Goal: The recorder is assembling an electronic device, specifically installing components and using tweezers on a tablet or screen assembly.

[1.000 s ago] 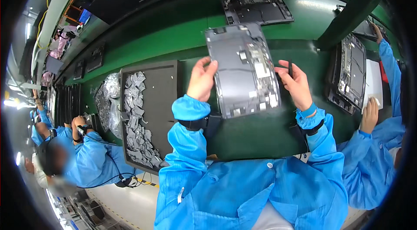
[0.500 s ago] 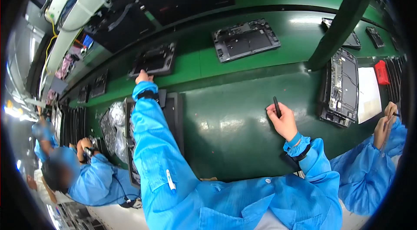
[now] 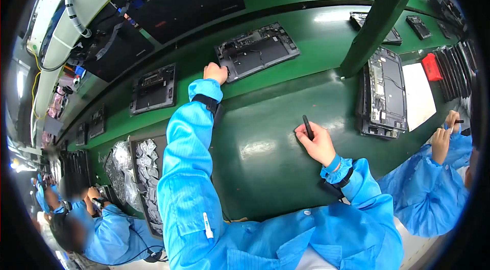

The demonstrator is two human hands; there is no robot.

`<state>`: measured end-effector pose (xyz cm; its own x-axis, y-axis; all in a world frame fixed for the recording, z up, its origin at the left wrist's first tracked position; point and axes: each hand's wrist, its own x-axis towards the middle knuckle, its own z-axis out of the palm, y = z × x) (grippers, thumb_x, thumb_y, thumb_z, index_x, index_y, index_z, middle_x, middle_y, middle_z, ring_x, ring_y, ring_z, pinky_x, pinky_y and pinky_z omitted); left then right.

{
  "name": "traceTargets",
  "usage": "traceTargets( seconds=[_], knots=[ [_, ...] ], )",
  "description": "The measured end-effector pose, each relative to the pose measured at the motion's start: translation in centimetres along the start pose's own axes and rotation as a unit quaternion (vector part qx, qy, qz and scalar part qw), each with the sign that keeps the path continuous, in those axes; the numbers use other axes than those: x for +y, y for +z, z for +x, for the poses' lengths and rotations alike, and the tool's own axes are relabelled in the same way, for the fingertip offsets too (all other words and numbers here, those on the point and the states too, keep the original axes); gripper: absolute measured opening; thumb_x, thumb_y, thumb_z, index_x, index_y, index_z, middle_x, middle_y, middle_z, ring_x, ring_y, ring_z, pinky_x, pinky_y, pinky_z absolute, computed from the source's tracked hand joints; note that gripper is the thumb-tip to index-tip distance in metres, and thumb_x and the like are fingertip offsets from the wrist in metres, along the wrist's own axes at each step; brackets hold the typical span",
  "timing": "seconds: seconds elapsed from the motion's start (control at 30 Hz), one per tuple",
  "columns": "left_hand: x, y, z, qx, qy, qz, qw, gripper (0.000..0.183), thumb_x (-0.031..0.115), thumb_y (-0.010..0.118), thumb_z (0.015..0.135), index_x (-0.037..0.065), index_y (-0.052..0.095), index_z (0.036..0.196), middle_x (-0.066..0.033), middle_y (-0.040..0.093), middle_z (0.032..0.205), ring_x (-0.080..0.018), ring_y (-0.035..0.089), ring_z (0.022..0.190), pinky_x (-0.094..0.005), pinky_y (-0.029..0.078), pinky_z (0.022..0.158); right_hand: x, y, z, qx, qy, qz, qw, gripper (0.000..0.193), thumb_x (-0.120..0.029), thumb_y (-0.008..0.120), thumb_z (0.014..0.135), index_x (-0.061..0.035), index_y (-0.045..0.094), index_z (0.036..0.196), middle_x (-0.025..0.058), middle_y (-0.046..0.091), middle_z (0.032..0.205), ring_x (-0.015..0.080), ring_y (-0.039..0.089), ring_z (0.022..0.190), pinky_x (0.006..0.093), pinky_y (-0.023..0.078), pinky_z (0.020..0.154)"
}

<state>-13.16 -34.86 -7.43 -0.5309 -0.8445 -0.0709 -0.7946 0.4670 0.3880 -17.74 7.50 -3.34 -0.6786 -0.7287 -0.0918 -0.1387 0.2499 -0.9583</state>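
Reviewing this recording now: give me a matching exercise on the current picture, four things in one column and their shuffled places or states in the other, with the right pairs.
Things
1. Left hand
2. Right hand
3. Red object
4. Dark tray

Places or states
A. Contains a heap of grey pieces
B. Has a slim black tool in its grasp
C. At the near left corner of an opened dark device
D. Right beside a white sheet

Right pairs: 1-C; 2-B; 3-D; 4-A
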Motion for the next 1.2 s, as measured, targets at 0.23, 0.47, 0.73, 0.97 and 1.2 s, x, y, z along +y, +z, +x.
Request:
traceTargets(
  seconds=[0.23,0.47,0.73,0.97,1.2],
  knots=[
    [5.0,0.5,-0.7,0.178,-0.098,-0.118,0.972,0.042,0.023,0.059,0.087,-0.011,0.051,0.11,-0.0309,0.06,0.12,-0.0499,0.058,0.108,-0.0493,0.047,0.095,0.5,-0.2,0.2,0.017,-0.022,0.004,1.0,0.01,-0.009,0.068,0.088,-0.0021,0.068,0.095,0.0015,0.065,0.08,0.0085,0.058,0.071,0.0256,0.047,0.064],
    [4.2,0.7,2.0,0.096,-0.152,-0.009,0.984,0.041,0.028,0.051,0.093,0.002,0.047,0.125,-0.0299,0.059,0.122,-0.0448,0.059,0.114,-0.0506,0.048,0.097,0.7,-0.1,0.0,0.016,-0.018,0.046,0.999,0.011,-0.009,0.067,0.088,-0.0011,0.067,0.096,0.0024,0.067,0.082,0.009,0.061,0.075,0.0265,0.049,0.065],
    [2.0,-4.0,0.2,0.197,0.115,-0.2,0.953,0.025,0.026,0.051,0.098,0.005,0.054,0.11,-0.0294,0.064,0.105,-0.0468,0.061,0.1,-0.0481,0.049,0.085,-1.3,-4.1,-3.0,0.027,0.021,0.139,0.99,0.012,-0.009,0.068,0.091,-0.0009,0.066,0.1,-0.0005,0.065,0.085,0.007,0.057,0.077,0.023,0.047,0.071],
    [4.2,-7.3,-7.4,-0.281,0.21,-0.329,0.877,0.018,0.021,0.056,0.1,0.008,0.061,0.11,0.0025,0.06,0.087,-0.0049,0.053,0.08,-0.0234,0.044,0.071,-2.9,-7.6,-4.7,0.018,0.024,0.147,0.989,0.013,-0.011,0.067,0.092,0.0007,0.065,0.096,0.0023,0.066,0.082,0.0067,0.055,0.069,0.0227,0.043,0.059],
    [5.2,-3.5,-13.4,0.094,0.406,-0.088,0.905,0.017,0.02,0.065,0.087,0.012,0.074,0.098,-0.0108,0.067,0.092,-0.0324,0.059,0.091,-0.0425,0.047,0.084,-2.7,-3.8,-4.0,-0.148,-0.214,-0.119,0.958,0.02,-0.002,0.07,0.079,-0.0026,0.07,0.099,0.0101,0.063,0.089,0.0282,0.062,0.078,0.0352,0.051,0.069]
  ],
)
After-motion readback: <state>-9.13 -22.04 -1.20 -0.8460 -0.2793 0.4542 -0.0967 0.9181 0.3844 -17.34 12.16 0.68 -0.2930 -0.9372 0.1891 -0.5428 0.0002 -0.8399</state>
